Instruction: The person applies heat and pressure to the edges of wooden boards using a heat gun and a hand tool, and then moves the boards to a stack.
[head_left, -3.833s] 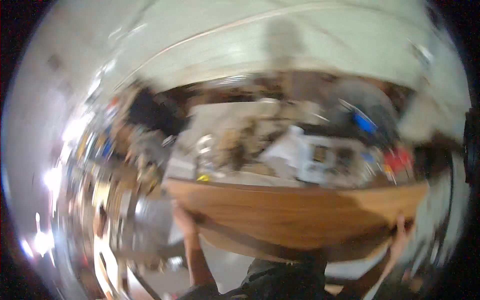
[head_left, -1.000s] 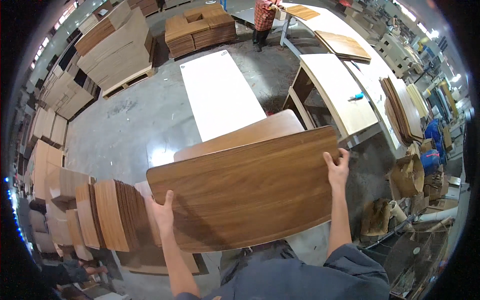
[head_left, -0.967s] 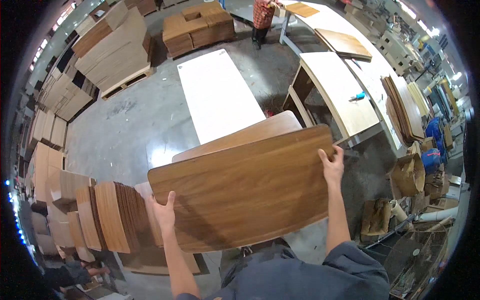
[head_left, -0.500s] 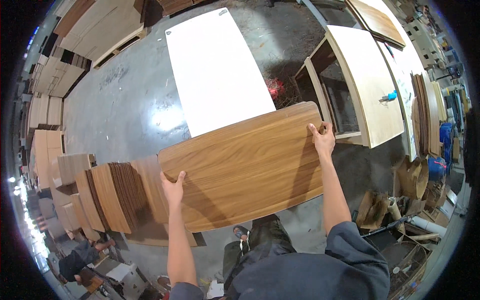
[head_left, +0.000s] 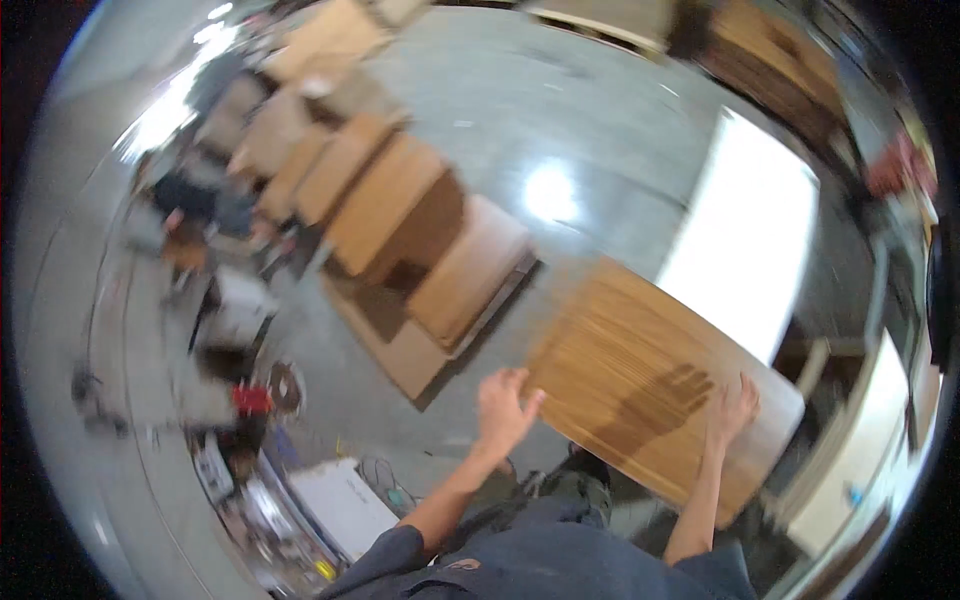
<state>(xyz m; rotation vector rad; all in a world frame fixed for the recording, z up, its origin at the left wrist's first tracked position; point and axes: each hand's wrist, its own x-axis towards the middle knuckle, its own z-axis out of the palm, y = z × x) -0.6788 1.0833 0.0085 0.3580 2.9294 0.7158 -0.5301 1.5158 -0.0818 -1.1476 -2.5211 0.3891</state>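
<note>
You hold a brown wood-grain panel (head_left: 655, 390) in front of you, at about 4 o'clock from the middle of the view. It lies tilted, its long side running from 10 o'clock down to 4 o'clock, with rounded corners at the far right end.

Your left hand (head_left: 503, 405) is at the panel's near left edge. The fingers are spread and half curled, the fingertips touching or just over the edge; the blur keeps you from telling whether it really grips. Your right hand (head_left: 730, 410) lies flat and open on the panel's top face toward its right end, fingers spread and pointing to 12 o'clock, with its shadow falling on the wood to its left. Both forearms come up from the lower edge, out of dark blue sleeves (head_left: 560, 555).

Beyond the panel, at 2 o'clock, a large white board (head_left: 745, 245) lies on the grey floor (head_left: 560, 110). At 10 o'clock from the panel, stacks of brown panels (head_left: 400, 215) stand in a row, some lying on a low pallet (head_left: 410, 355). Further stacks run on toward 11 o'clock. At 8 o'clock there is a blurred clutter of small things, among them a red object (head_left: 250, 398) and a white sheet (head_left: 340, 500). At 4 o'clock, by the right rim, a pale worktop (head_left: 855, 450) shows beside the panel's end.
</note>
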